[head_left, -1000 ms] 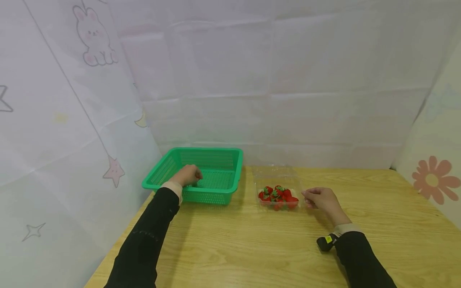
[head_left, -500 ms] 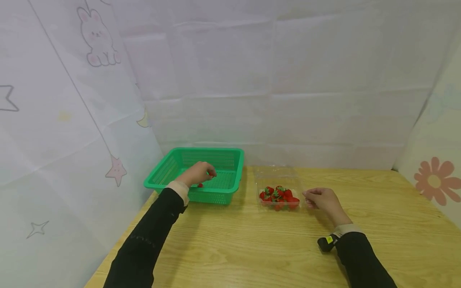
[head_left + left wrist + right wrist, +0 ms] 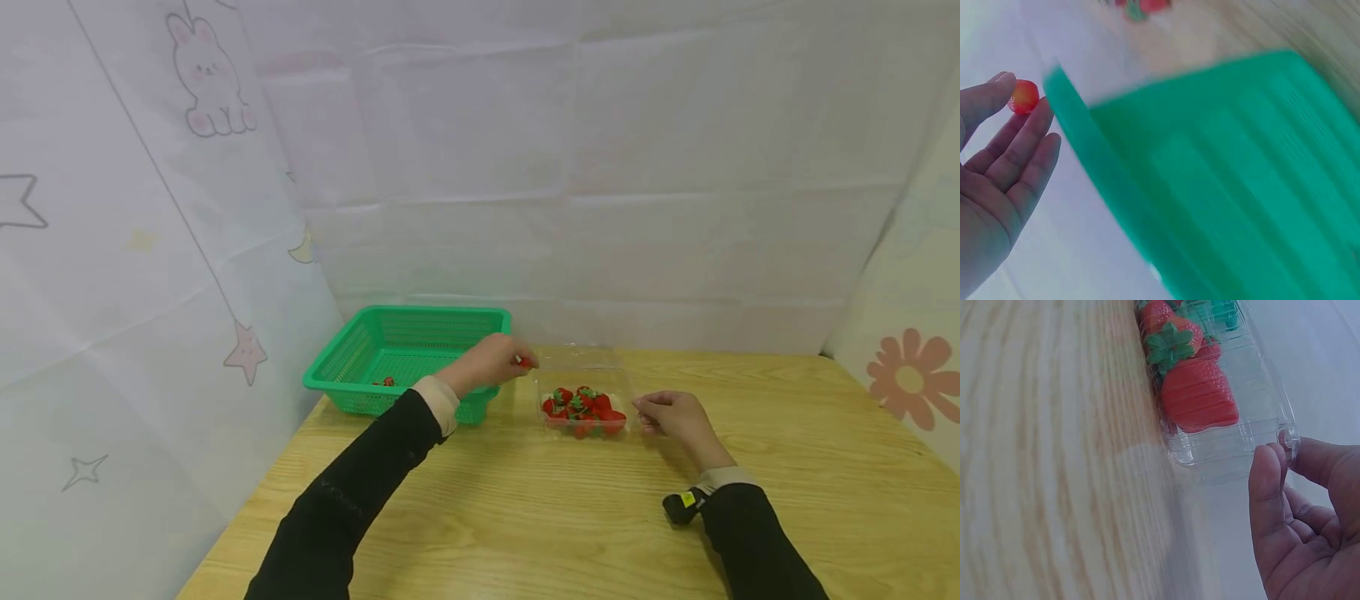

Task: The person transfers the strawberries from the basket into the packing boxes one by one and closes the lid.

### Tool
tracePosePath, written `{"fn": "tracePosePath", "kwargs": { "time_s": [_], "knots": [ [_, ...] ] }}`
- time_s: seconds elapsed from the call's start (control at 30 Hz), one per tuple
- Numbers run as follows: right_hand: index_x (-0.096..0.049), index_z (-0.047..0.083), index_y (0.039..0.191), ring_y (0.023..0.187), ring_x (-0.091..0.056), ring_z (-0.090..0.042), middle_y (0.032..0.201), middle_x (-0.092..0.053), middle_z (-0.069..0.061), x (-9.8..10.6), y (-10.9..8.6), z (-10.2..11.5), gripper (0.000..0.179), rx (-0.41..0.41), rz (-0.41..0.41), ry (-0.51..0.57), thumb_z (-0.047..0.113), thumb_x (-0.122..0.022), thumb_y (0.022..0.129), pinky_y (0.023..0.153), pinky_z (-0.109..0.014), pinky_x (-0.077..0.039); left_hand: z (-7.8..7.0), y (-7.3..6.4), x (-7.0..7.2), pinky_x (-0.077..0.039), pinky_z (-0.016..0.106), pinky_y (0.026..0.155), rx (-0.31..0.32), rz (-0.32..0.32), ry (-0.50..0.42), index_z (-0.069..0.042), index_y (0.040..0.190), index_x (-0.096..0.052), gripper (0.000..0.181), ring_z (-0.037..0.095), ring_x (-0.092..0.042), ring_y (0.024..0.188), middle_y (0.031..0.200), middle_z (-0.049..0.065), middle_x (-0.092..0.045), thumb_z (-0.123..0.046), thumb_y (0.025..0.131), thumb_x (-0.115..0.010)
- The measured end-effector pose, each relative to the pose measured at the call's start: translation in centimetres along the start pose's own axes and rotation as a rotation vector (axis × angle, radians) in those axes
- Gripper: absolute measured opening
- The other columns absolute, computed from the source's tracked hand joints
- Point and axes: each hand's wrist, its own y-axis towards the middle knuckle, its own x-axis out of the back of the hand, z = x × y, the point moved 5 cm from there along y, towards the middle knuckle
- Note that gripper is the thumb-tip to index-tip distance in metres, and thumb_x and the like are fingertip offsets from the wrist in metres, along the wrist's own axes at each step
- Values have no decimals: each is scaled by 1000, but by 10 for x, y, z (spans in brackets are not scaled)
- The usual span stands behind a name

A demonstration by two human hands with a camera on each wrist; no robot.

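Observation:
A small red strawberry point(image 3: 1024, 97) is pinched between the thumb and fingers of my left hand point(image 3: 487, 364), raised over the right rim of the green plastic basket point(image 3: 337, 398). In the left wrist view the basket's wall fills much of the picture, blurred. Beside it on the table stands a clear plastic clamshell box point(image 3: 1257, 406) with its lid point(image 3: 577, 358) tipped back. Several strawberries point(image 3: 1197, 394) with green leaf caps lie in the box. My right hand point(image 3: 675, 421) pinches the box's right rim between thumb and fingers.
More red berries point(image 3: 388, 382) lie in the basket near its front wall. The wooden table point(image 3: 525, 517) runs back to a pale sheet point(image 3: 600, 250) hung behind it, and a printed sheet point(image 3: 150, 333) hangs along the left.
My left hand has risen from inside the basket and moved right with a strawberry in its fingers. Berries in the basket's front have come into view. The right hand stays at the box rim.

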Motion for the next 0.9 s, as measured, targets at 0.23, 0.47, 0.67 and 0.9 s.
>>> {"fn": "tracePosePath", "kwargs": {
  "time_s": [0.23, 0.47, 0.67, 0.9],
  "knots": [
    [-56, -14, 121, 79, -67, -22, 99, -66, -21, 1, -1, 1, 45, 13, 4, -25, 25, -60, 99, 70, -34, -57, -32, 31, -33, -49, 17, 76, -118, 50, 49, -13, 113, -74, 20, 8, -65, 90, 110, -1, -70, -12, 95, -65],
    [-57, -15, 121, 79, -67, -22, 98, -66, -21, 1, 0, 0, 45, 7, 0, -31, 24, -60, 99, 70, -34, -58, -41, 53, -67, -47, 16, 77, -106, 116, 46, -14, 114, -75, 22, 7, -63, 95, 111, -5, -69, -10, 93, -67],
    [-57, -14, 120, 79, -67, -22, 99, -66, -22, 0, 1, -1, 44, 10, 3, -18, 24, -60, 99, 70, -34, -58, -45, 60, -81, -46, 15, 77, -129, 128, 97, -16, 109, -76, 19, 4, -62, 93, 105, -8, -70, -13, 91, -71],
    [-55, -15, 122, 81, -67, -22, 100, -65, -22, 1, 0, 0, 46, 20, 7, -12, 25, -60, 99, 71, -34, -57, -43, 66, -91, -45, 14, 75, -112, 123, 149, -21, 100, -77, 13, 2, -60, 87, 97, -13, -69, -17, 88, -75]
  ]
}}
